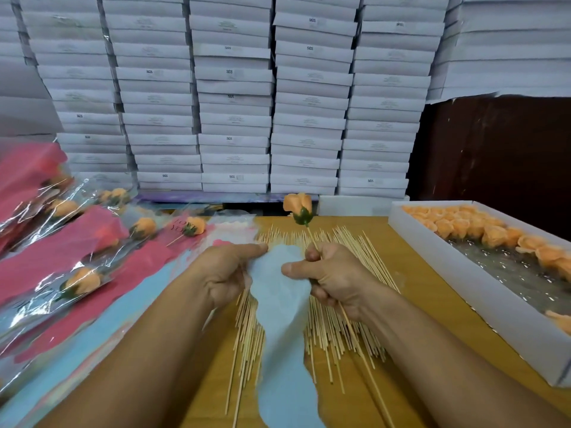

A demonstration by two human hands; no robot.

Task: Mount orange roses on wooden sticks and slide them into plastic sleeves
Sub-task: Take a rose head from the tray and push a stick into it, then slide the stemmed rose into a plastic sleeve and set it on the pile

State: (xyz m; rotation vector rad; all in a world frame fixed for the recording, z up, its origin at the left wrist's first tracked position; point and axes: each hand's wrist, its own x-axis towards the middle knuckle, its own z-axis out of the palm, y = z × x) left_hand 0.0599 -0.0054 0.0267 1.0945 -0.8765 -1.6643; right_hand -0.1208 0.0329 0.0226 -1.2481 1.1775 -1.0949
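Note:
My right hand [324,273] grips a wooden stick that carries an orange rose [298,208] with green sepals; the flower stands up beyond my fingers. My left hand [230,271] pinches the upper edge of a pale blue plastic sleeve [282,329], which hangs down between both hands, and my right thumb touches its other edge. A pile of loose wooden sticks [336,319] lies on the yellow table under my hands. Several finished roses in clear and pink sleeves [80,279] lie at the left.
A long white box [482,307] at the right holds several loose orange rose heads [463,227]. Stacks of white cartons [234,97] form a wall behind the table. Flat pink and blue sleeves [129,304] cover the table's left part.

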